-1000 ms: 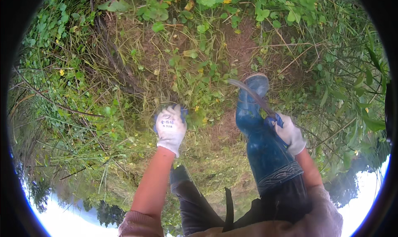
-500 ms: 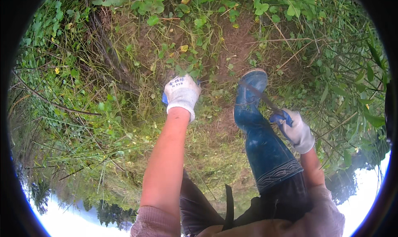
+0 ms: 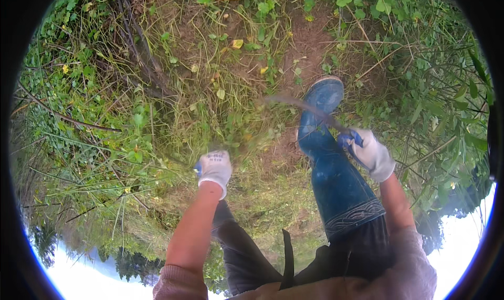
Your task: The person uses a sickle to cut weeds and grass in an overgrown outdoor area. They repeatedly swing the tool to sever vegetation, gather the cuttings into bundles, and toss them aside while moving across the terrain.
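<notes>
My right hand, in a white glove with blue on the fingers, is closed round the handle of a sickle. Its thin curved blade points left, passing in front of the blue rubber boot on my right leg. My left hand, gloved the same way, is a fist low over the ground, left of the boot. A blurred tuft of weeds trails from its far side; the fingers themselves are mostly turned from view.
Trampled grass and bare brown soil lie ahead. Thick leafy growth stands on the right. Dark woody stems and a long thin branch cross the left side.
My left hand has pulled back toward me and slightly left, away from the leafy patch, with blurred weeds at it. The right hand and sickle have risen slightly in the picture.
</notes>
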Demonstrator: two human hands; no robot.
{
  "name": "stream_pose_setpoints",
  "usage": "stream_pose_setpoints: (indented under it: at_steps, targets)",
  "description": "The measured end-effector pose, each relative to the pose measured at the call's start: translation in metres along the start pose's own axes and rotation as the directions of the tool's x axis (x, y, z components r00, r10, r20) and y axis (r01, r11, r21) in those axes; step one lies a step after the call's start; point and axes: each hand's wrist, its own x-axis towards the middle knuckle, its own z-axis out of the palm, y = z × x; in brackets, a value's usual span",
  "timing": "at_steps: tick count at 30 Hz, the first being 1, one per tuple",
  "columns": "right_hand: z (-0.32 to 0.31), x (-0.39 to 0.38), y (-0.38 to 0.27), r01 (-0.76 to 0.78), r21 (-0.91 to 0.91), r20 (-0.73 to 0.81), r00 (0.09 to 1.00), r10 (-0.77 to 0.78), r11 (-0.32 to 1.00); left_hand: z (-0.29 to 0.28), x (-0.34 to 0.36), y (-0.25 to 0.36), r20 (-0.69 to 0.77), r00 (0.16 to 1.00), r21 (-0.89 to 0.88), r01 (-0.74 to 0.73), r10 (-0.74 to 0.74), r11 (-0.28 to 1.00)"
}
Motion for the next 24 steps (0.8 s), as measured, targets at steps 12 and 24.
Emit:
stream_pose_setpoints:
  at_steps: [12,24]
  targets:
    - [0.003,0.044,-0.030,-0.003,-0.317,-0.033,0.999,-0.008,0.948,-0.057,-0.010,0.038,-0.822,0.551,-0.227,-0.088,-0.142,0.970]
    - [0.007,0.064,-0.039,0.210,-0.331,0.045,0.977,-0.207,0.920,-0.082,0.059,0.022,-0.598,0.798,0.173,0.041,0.072,0.984]
